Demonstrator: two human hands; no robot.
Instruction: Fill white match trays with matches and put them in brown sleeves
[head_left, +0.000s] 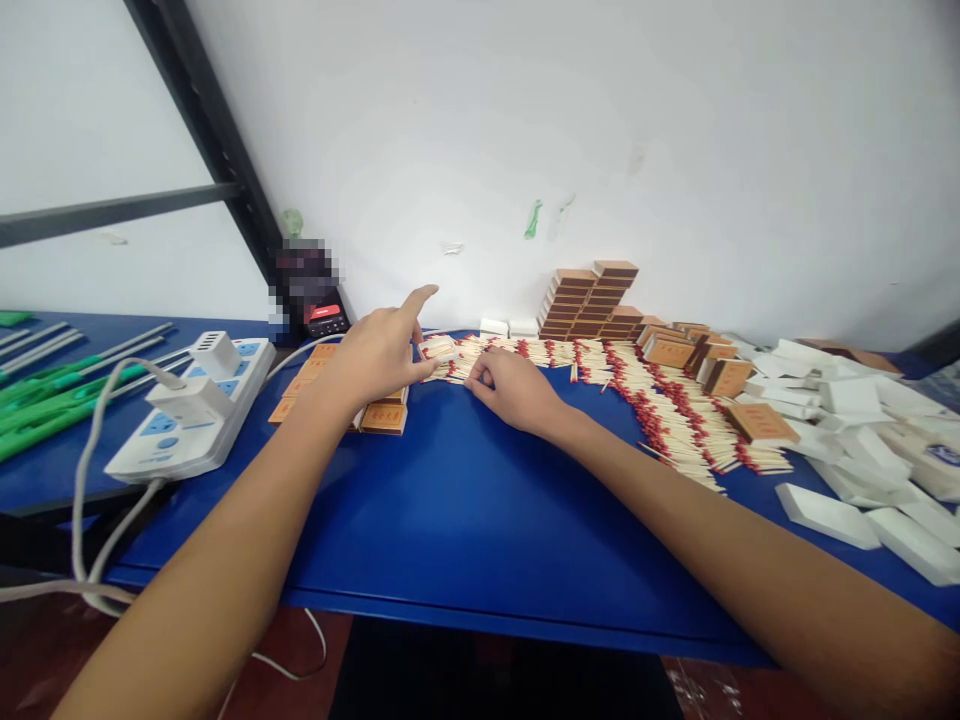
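My left hand grips a small white matchbox tray between thumb and lower fingers, with its index finger stretched out. Red-tipped matches lie in the tray. Just right of it, my right hand is closed in a pinch at the near edge of the loose matches; what its fingertips hold is hidden. Under and beside my left wrist lie several orange-brown matchboxes in rows. The spread of matches runs along the wall and curves toward me on the right.
Stacked matchboxes stand against the wall, with loose ones on the matches. White trays are heaped at right. A power strip, its cables and green-handled rods occupy the left of the blue table.
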